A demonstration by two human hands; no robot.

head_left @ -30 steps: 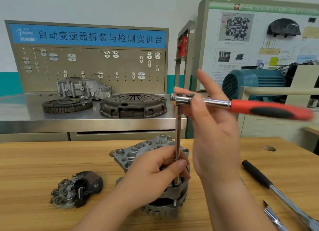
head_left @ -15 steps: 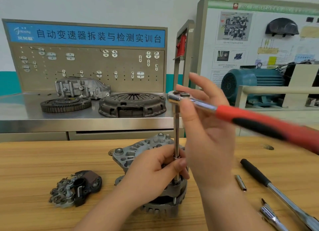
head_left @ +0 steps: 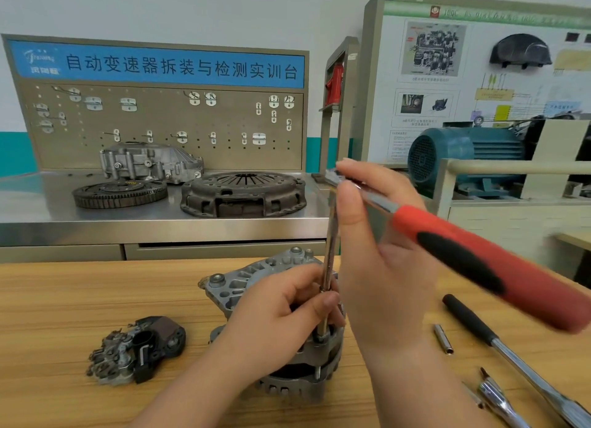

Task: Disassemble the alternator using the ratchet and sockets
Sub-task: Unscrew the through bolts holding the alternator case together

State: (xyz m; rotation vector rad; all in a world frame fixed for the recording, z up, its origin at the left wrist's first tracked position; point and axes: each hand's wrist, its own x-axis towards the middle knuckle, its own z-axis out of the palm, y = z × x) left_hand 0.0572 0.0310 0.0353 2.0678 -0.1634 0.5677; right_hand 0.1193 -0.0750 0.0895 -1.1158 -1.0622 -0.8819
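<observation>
Low left hand (head_left: pixel 281 319) grips extension (head_left: pixel 331 235); raised right hand (head_left: pixel 383 267) pinches ratchet (head_left: pixel 479 261).

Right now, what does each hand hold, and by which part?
The left hand pinches the extension bar low down; the right hand holds the ratchet near its head.

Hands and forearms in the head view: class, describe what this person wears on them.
Nothing visible: the left hand and right hand are bare, without gloves, rings or watch, and both forearms are bare to the frame edge, no sleeves showing.
</observation>
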